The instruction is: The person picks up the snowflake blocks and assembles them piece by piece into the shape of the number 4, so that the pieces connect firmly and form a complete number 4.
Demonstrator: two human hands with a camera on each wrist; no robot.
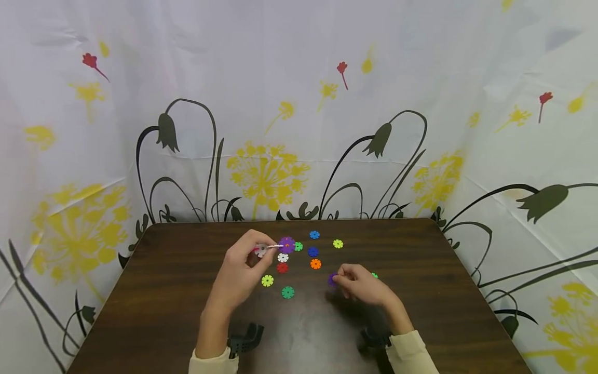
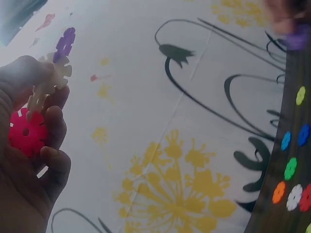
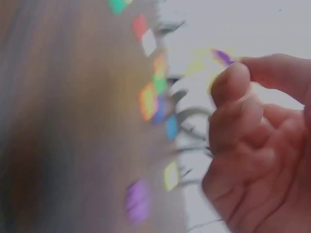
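Note:
My left hand (image 1: 240, 270) is raised over the table and pinches a short chain of slotted, flower-shaped interlocking discs. The chain has a pink disc (image 2: 28, 132) at one end, whitish discs (image 2: 60, 73) in the middle and a purple disc (image 2: 65, 42) at the other end. Lower and to the right, my right hand (image 1: 362, 284) pinches a small purple disc (image 3: 223, 57) edge-on between thumb and index finger, its other fingers curled. A blurred purple disc (image 3: 137, 201) also shows over the table in the right wrist view.
Loose discs lie on the dark wooden table (image 1: 159, 291): red (image 1: 282, 268), white (image 1: 283, 257), orange (image 1: 315, 264), dark blue (image 1: 313, 252), light blue (image 1: 314, 235), yellow (image 1: 338, 243) and green (image 1: 287, 292), among several. A flower-printed curtain (image 1: 299, 104) stands behind the table.

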